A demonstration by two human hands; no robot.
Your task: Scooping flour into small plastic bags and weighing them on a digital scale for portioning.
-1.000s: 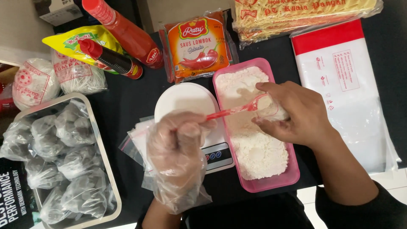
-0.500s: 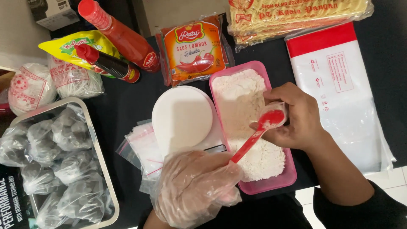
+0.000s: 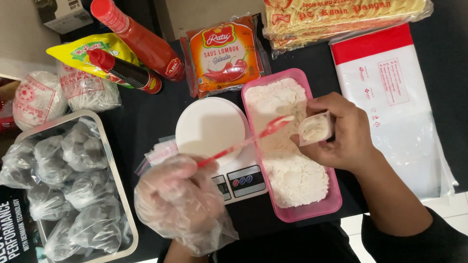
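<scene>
The red plastic spoon [image 3: 246,141] slants over the pink tray [image 3: 312,214] of flour, bowl up-right, handle down-left into the gloved left hand [image 3: 180,204], which pinches it. The bare right hand [image 3: 341,134] grips a small flour-filled bag [image 3: 316,128] just right of the spoon's bowl. Beyond the tray lies an orange sauce packet [image 3: 224,53]; to the right, a red-topped white bag [image 3: 390,92].

The scene is evenly and brightly lit from above, with soft shadows, slight glare on plastic wrappings and little blur.
</scene>
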